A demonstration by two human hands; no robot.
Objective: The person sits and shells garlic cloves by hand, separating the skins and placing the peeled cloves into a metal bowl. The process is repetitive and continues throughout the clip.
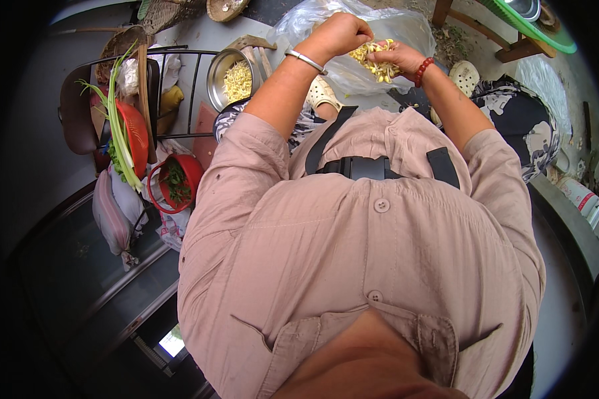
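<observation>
My left hand [347,34], with a silver-coloured bangle at its wrist, is bent with thumb and fingertips together just above and left of the other hand. Whether anything small is between those fingertips cannot be made out. A loose bunch of yellow-headed bean sprouts [385,71] lies in my right hand [401,56], which wears a red bead bracelet. Both hands are over a clear plastic bag [347,74] spread out before me, with more sprouts at its near side beneath the hands. Left of my left forearm, a round metal pot [212,82] holds more bean sprouts.
A small wooden stool [252,44] is by the pot. Further left are a black metal-framed chair [193,95], celery stalks [121,132] against a red basin [136,134], and a red colander [193,174] with green leaves. A green tray [539,35] rests on a wooden stand at top right.
</observation>
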